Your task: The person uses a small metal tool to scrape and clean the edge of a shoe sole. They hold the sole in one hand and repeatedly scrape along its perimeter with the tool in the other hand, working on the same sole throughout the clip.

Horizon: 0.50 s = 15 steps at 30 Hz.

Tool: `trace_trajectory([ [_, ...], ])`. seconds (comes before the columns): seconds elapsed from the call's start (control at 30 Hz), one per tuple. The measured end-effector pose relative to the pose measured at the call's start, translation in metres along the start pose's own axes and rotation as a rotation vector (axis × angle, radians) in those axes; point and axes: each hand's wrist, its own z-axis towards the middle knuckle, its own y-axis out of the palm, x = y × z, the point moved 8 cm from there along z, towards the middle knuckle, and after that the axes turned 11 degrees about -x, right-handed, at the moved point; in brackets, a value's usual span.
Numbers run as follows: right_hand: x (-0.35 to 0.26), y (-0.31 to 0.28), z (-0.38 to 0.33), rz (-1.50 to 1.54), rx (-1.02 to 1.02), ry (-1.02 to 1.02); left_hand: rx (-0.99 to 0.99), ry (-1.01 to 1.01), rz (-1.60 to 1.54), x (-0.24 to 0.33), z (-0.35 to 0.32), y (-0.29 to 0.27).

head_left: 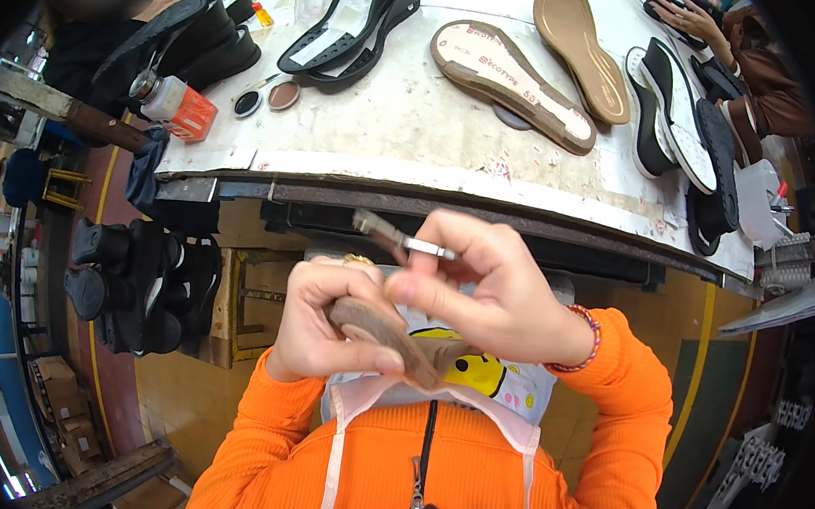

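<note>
My left hand (312,314) is closed around a brown shoe sole (377,336), held tilted in front of my chest, with the thumb along its near edge. Between the fingers of my right hand (486,285) is a slim greyish tool with a silver part (401,239); motion blurs it, so its exact kind is unclear. The right fingertips are close to the sole's upper side, and whether they touch it cannot be told. Part of the sole is covered by my fingers. A light apron with a yellow print (479,375) lies below my hands.
Brown soles (507,81), an insole (581,53) and black wedge soles (348,35) lie on the table (358,155). A red-and-white bottle (178,107) stands near two small round tins (283,95). Black soles (142,281) are stacked at left. Other people's hands (689,20) work across.
</note>
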Motion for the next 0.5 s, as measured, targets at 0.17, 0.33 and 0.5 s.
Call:
trace_trajectory([
  [0.17, -0.014, -0.009, -0.012, 0.028, 0.063, -0.005, 0.074, 0.050, -0.051, 0.001, -0.007, -0.005],
  [0.33, -0.018, 0.008, -0.038, 0.128, -0.109, 0.200, 0.164, 0.157, 0.075, 0.015, -0.012, -0.019],
  [0.5, -0.020, 0.025, -0.036, 0.099, -0.230, 0.175, 0.216, 0.179, 0.149, 0.023, -0.016, -0.020],
])
